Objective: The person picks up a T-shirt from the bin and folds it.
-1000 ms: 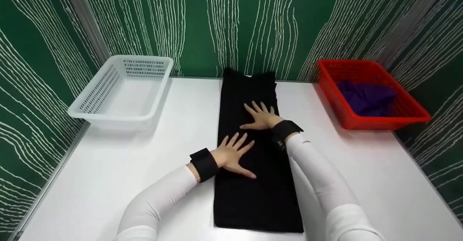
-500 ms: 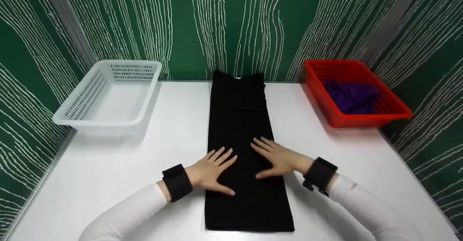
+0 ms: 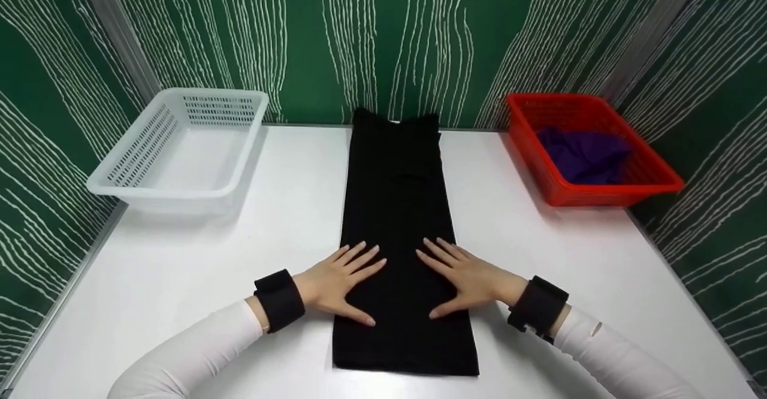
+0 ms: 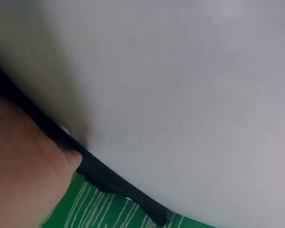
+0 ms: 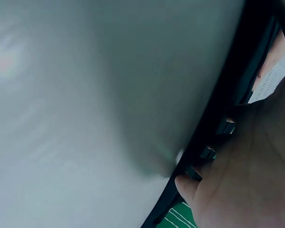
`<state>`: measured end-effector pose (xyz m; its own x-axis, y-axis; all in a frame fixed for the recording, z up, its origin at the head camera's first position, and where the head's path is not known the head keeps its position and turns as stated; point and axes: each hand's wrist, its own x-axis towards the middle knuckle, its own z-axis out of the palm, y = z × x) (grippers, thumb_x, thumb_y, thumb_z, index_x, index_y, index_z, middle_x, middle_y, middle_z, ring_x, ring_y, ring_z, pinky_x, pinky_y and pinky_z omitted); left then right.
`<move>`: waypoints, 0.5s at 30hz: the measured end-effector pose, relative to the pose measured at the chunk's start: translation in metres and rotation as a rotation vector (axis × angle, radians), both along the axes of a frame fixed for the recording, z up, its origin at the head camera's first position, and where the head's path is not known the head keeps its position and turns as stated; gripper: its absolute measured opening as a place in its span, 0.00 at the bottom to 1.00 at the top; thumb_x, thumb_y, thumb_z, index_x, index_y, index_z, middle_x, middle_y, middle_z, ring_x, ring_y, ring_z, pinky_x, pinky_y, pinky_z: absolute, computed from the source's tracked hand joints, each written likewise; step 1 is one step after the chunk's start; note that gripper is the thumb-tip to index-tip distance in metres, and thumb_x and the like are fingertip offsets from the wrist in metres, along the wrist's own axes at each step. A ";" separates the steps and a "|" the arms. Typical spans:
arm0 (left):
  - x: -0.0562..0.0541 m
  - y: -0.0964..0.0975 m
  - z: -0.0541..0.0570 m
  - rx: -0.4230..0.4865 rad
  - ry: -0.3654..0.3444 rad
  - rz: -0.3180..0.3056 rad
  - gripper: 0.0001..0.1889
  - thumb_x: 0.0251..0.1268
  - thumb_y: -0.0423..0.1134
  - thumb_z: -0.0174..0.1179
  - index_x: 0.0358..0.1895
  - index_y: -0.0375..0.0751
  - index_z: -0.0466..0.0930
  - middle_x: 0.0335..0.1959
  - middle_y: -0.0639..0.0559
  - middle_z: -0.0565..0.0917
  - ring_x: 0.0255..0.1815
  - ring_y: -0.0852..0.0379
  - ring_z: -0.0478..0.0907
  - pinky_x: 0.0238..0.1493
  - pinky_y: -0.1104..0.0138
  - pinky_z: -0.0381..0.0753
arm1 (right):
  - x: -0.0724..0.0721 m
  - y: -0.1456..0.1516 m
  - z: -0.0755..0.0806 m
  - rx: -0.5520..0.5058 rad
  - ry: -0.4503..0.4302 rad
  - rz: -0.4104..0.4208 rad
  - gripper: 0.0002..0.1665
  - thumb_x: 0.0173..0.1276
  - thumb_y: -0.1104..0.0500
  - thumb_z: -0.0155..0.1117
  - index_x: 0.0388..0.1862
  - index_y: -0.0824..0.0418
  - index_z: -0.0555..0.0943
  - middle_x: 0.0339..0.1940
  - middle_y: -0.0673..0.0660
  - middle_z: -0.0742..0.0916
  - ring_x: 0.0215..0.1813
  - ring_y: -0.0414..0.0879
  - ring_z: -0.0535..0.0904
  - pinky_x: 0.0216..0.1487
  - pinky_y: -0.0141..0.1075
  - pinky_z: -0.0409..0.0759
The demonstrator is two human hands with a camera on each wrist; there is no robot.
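Note:
A long black garment (image 3: 395, 207), folded into a narrow strip like a pair of trousers, lies lengthwise down the middle of the white table. Its far end is uneven, with a small white spot at the edge. My left hand (image 3: 338, 282) rests with spread, straight fingers on the left side of the garment's near half. Opposite it, my right hand (image 3: 473, 276) lies the same way on the right side, thumb pointing inward. In the wrist views, the left palm (image 4: 23, 166) and the right palm (image 5: 251, 175) appear beside the cloth's dark edge.
At the back left stands a white perforated basket (image 3: 162, 193). A red basket (image 3: 623, 189) at the back right holds a crumpled purple cloth (image 3: 587, 154). Green walls (image 3: 311, 45) with white wavy lines enclose the table (image 3: 287, 219) at the back and sides.
Both hands have slid along the garment toward its near end, the right hand farther, and now lie level with each other. The view has also shifted slightly.

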<state>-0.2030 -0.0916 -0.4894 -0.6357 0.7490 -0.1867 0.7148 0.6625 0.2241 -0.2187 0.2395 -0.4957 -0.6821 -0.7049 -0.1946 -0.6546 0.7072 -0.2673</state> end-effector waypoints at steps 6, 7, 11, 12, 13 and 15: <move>0.008 0.000 -0.002 0.006 0.015 -0.026 0.59 0.57 0.73 0.63 0.85 0.48 0.46 0.87 0.43 0.45 0.88 0.39 0.41 0.85 0.43 0.47 | 0.011 0.006 -0.002 -0.002 0.061 0.012 0.66 0.60 0.21 0.63 0.86 0.51 0.51 0.88 0.62 0.53 0.86 0.67 0.48 0.80 0.66 0.59; 0.010 -0.002 -0.002 0.001 0.018 -0.032 0.59 0.57 0.73 0.63 0.85 0.49 0.46 0.87 0.44 0.45 0.88 0.39 0.41 0.86 0.43 0.47 | 0.014 0.007 -0.002 0.000 0.073 0.019 0.65 0.60 0.21 0.62 0.86 0.51 0.51 0.88 0.61 0.53 0.86 0.66 0.49 0.80 0.65 0.59; 0.021 -0.009 -0.004 -0.007 0.015 -0.062 0.61 0.55 0.76 0.62 0.85 0.52 0.44 0.88 0.47 0.43 0.89 0.43 0.40 0.87 0.47 0.46 | 0.030 0.012 -0.005 -0.015 0.110 0.071 0.67 0.57 0.17 0.60 0.86 0.49 0.51 0.88 0.59 0.55 0.86 0.64 0.51 0.79 0.61 0.63; 0.024 -0.011 -0.004 -0.004 0.014 -0.071 0.61 0.55 0.76 0.62 0.85 0.52 0.44 0.88 0.47 0.43 0.89 0.43 0.40 0.86 0.47 0.47 | 0.034 0.014 -0.005 -0.019 0.118 0.089 0.68 0.56 0.16 0.60 0.86 0.49 0.51 0.88 0.58 0.55 0.86 0.63 0.52 0.79 0.61 0.65; 0.027 -0.013 -0.005 -0.002 0.014 -0.078 0.61 0.54 0.76 0.62 0.85 0.53 0.43 0.88 0.48 0.43 0.89 0.44 0.40 0.87 0.47 0.47 | 0.038 0.015 -0.006 -0.021 0.123 0.104 0.69 0.55 0.15 0.59 0.86 0.48 0.51 0.88 0.57 0.55 0.86 0.62 0.52 0.79 0.60 0.65; 0.033 -0.018 -0.006 0.007 0.018 -0.095 0.61 0.54 0.76 0.63 0.85 0.53 0.44 0.88 0.48 0.43 0.89 0.44 0.41 0.86 0.47 0.48 | 0.046 0.018 -0.006 -0.038 0.144 0.142 0.71 0.53 0.15 0.60 0.86 0.49 0.51 0.87 0.58 0.56 0.86 0.62 0.54 0.77 0.59 0.68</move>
<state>-0.1704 -0.1096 -0.4953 -0.5646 0.8075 -0.1708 0.7785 0.5897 0.2150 -0.1729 0.2572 -0.5020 -0.5939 -0.8012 -0.0736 -0.7807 0.5959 -0.1881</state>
